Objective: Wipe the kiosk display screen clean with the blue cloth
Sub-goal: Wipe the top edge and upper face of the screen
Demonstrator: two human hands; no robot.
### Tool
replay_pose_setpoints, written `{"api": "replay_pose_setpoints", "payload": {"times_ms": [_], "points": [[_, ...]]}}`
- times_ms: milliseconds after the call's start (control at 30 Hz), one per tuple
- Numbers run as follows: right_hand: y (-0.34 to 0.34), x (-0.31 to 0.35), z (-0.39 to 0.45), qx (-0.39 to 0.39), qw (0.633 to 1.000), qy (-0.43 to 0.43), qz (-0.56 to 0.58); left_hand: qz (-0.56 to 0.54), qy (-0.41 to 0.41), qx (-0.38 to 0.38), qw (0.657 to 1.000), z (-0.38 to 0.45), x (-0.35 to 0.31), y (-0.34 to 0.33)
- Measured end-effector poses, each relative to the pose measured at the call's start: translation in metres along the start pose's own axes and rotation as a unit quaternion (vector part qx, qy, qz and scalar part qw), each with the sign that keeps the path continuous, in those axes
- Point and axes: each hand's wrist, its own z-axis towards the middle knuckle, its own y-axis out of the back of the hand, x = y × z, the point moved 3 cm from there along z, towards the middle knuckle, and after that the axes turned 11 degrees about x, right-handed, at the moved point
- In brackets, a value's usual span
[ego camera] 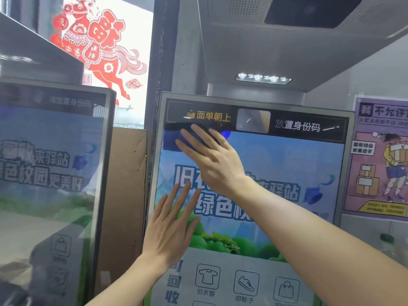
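Note:
The kiosk display screen (287, 164) stands upright in front of me, lit with a blue and green picture and white characters. A dark blue cloth (171, 141) lies flat against its upper left corner. My right hand (212, 155) presses on the cloth with the fingers spread, pointing up and left. My left hand (172, 226) is lower down by the screen's left side, palm toward the glass, fingers apart and holding nothing.
A second kiosk screen (50, 173) stands to the left, with a brown cardboard panel (125, 195) between the two. An overhead scanner hood with lights (262, 78) juts out above. A purple poster (379, 160) hangs at right. A red paper cutting (97, 47) sticks to the window.

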Motion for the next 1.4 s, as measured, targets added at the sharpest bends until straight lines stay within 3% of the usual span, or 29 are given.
{"api": "replay_pose_setpoints", "payload": {"times_ms": [200, 433, 567, 767, 1100, 1400], "points": [[0.008, -0.004, 0.012, 0.043, 0.998, 0.052, -0.014, 0.000, -0.003, 0.010, 1.000, -0.001, -0.004, -0.005], [0.026, -0.021, 0.043, 0.020, 0.999, -0.032, 0.001, -0.004, -0.001, 0.018, 1.000, -0.006, -0.002, -0.006], [0.018, -0.008, 0.039, 0.024, 0.999, -0.038, 0.017, 0.013, 0.001, 0.032, 0.999, -0.016, 0.000, -0.011], [-0.002, 0.027, 0.016, 0.058, 0.998, 0.025, -0.001, 0.014, 0.010, 0.022, 1.000, -0.022, -0.003, -0.009], [-0.023, 0.032, -0.038, 0.028, 0.994, 0.099, -0.046, 0.017, 0.008, 0.031, 0.999, -0.025, -0.003, -0.018], [-0.005, -0.019, -0.039, -0.060, 0.997, -0.032, -0.026, 0.006, 0.006, 0.027, 1.000, -0.025, -0.002, -0.021]]}}
